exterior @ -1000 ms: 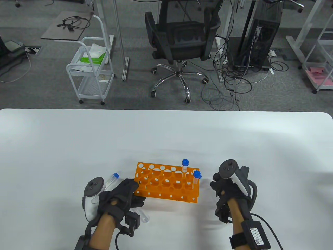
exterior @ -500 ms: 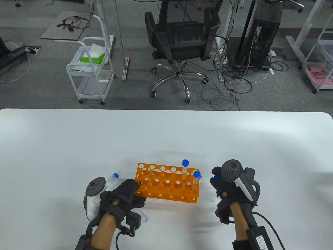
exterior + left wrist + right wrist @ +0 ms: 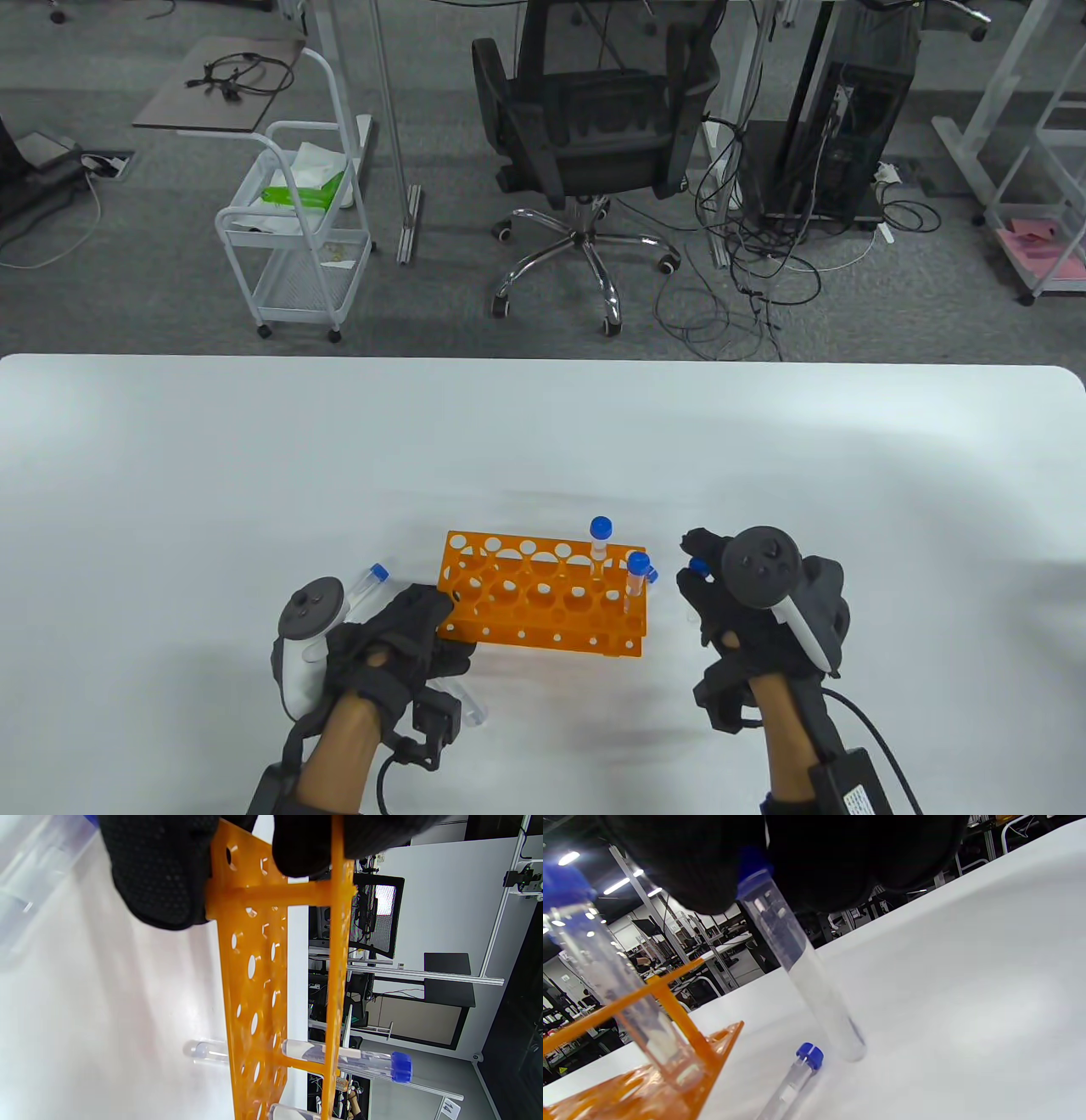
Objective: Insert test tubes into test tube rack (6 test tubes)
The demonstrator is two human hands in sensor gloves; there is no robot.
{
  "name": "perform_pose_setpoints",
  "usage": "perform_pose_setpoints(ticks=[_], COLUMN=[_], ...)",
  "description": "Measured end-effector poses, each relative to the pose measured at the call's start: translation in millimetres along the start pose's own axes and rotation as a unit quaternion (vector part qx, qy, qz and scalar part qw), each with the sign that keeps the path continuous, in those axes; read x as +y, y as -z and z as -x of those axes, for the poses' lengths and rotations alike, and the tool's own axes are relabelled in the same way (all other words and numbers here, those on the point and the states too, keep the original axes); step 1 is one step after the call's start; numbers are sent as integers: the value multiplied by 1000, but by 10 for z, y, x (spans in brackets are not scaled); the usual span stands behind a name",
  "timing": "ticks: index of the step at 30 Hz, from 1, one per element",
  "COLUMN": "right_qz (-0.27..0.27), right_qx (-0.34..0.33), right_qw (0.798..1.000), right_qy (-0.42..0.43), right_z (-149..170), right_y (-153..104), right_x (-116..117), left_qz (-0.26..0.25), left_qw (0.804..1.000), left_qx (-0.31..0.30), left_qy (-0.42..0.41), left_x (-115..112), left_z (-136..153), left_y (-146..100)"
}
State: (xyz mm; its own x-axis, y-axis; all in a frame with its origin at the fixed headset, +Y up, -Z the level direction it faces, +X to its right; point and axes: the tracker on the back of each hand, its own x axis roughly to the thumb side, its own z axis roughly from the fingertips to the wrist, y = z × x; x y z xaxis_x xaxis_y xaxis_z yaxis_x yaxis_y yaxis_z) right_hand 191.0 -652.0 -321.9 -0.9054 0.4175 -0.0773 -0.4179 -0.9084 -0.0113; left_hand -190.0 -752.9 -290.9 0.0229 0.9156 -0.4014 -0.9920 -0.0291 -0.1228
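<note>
Right hand (image 3: pixel 747 607) pinches a tube (image 3: pixel 801 971), cap mostly hidden by fingers. Left hand (image 3: pixel 386 645) grips the rack (image 3: pixel 543 594) end; knuckles obscure contact.

Glossy orange plastic rack (image 3: pixel 543 598), clear smooth plastic tubes (image 3: pixel 801 971) with blue caps, matt white table (image 3: pixel 254 475).

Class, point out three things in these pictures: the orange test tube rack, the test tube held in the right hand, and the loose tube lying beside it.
orange test tube rack (image 3: pixel 509 586): table view, perforated top plate.
held test tube (image 3: pixel 806 980): right wrist view, clear mid-body.
loose test tube (image 3: pixel 809 1055): right wrist view, blue cap.
</note>
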Motion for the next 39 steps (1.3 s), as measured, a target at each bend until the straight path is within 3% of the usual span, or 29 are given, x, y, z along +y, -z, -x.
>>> perform_pose_setpoints(ticks=[17,39], right_qz=[35,72], right_qx=[-40,-137], right_qw=[998,986], right_qy=[19,58], right_z=[-109,-476], right_y=[-116,-471], right_x=[-110,-227], left_qz=[-23,-25], left_qw=[1000,1000], left_qx=[7,5], left_qy=[-4,-7], left_x=[22,49], left_z=[6,14], left_y=[16,13])
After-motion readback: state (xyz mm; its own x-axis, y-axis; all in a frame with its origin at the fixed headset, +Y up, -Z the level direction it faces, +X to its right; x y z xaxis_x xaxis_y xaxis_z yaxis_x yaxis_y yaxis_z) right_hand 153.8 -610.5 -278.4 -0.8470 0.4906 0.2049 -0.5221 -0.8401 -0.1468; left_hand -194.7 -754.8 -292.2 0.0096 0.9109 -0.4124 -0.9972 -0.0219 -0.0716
